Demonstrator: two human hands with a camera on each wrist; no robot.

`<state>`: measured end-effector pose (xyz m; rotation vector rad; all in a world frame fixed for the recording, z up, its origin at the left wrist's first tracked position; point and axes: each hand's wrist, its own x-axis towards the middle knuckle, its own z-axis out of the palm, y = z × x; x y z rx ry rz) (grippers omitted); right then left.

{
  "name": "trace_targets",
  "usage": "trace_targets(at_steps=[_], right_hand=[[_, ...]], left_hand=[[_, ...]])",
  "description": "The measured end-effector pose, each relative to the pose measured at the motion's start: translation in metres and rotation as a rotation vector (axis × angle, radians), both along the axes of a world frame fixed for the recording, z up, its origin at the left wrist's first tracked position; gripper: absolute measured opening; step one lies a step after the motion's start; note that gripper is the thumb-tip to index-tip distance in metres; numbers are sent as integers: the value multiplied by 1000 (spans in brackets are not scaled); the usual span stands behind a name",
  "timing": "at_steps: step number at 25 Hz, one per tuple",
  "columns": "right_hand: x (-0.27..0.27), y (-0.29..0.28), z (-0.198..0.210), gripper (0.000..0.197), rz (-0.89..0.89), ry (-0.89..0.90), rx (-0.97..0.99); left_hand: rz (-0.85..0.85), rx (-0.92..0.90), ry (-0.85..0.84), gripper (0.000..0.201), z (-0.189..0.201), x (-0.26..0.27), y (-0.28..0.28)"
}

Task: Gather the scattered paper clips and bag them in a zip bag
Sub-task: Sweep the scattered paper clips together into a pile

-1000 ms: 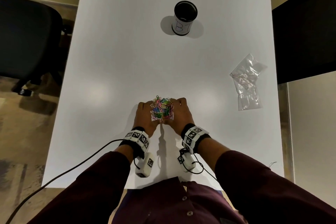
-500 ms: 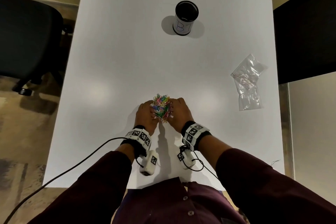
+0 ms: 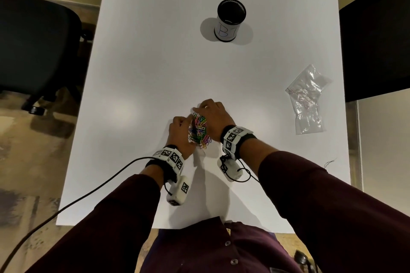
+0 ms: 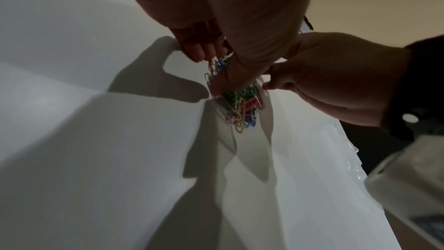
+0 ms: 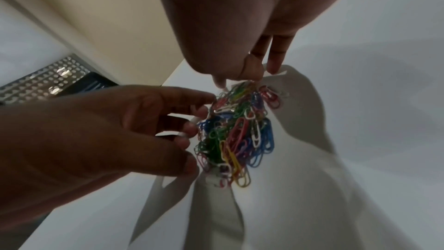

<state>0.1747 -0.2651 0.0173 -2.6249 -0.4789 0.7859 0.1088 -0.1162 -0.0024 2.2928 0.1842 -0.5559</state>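
A heap of coloured paper clips (image 3: pixel 199 131) lies on the white table (image 3: pixel 155 73), squeezed between both hands. My left hand (image 3: pixel 179 134) curls against its left side, its fingertips (image 5: pixel 190 130) touching the clips (image 5: pixel 238 132). My right hand (image 3: pixel 214 115) curves round the right side and far end, thumb and fingertips (image 5: pixel 271 66) pinching at the top of the heap. In the left wrist view the clips (image 4: pixel 240 109) show below both hands. A crumpled clear zip bag (image 3: pixel 308 99) lies apart at the right, touched by neither hand.
A black cup with a white label (image 3: pixel 230 22) stands at the far middle of the table. A black office chair (image 3: pixel 37 51) is off the left edge and a dark panel (image 3: pixel 375 35) off the right. A cable (image 3: pixel 88 197) trails from my left wrist.
The hands have pressed closer, and the heap is now narrower and longer. My right hand has slid farther from me, round the heap's far end.
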Motion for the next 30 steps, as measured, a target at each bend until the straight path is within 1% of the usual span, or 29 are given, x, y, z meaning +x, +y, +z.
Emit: trace_targets(at_steps=[2, 4, 5, 6, 8, 10, 12, 14, 16, 18, 20, 22, 25, 26, 28, 30], right_hand=[[-7, 0, -3, 68, 58, -27, -3], [-17, -5, -7, 66, 82, -31, 27], [-22, -10, -9, 63, 63, -32, 62], [-25, -16, -9, 59, 10, -45, 102], [-29, -29, -9, 58, -166, -81, 134], [-34, -36, -8, 63, -298, -64, 73], [-42, -32, -6, 62, -292, -45, 26], [-48, -21, -7, 59, -214, -26, 42], [-53, -14, -9, 57, -208, -2, 79], [-55, -19, -8, 57, -319, 1, 106], [-58, -29, -10, 57, -441, -7, 81], [-65, -32, -12, 57, -466, -3, 78], [-73, -22, -11, 52, -346, -3, 161], [-74, -21, -10, 48, -333, -10, 182], [-70, -29, -9, 50, -398, 1, 196], [-65, -47, -11, 55, -508, 14, 187]], left_hand=[[6, -32, -13, 73, -1, -6, -2], [17, -63, -13, 76, -2, -13, 0], [22, -60, -21, 78, -2, -16, 2], [32, -44, -30, 81, -3, -18, 6], [49, 23, -21, 86, -3, -22, 13], [50, 62, 27, 89, -2, -25, 16], [27, 30, 45, 89, -1, -26, 11], [7, -10, 31, 89, 1, -28, 3], [25, -18, 17, 89, 1, -29, 0], [68, -10, 5, 92, 2, -26, 2], [71, -4, -41, 94, 1, -19, 7], [21, -28, -76, 94, 1, -14, 7], [-66, -68, -98, 95, -4, -8, 1], [-93, -84, -89, 96, -7, -5, -1], [-176, -86, -79, 96, -13, -1, -5], [-283, -40, -92, 94, -16, 2, -6]])
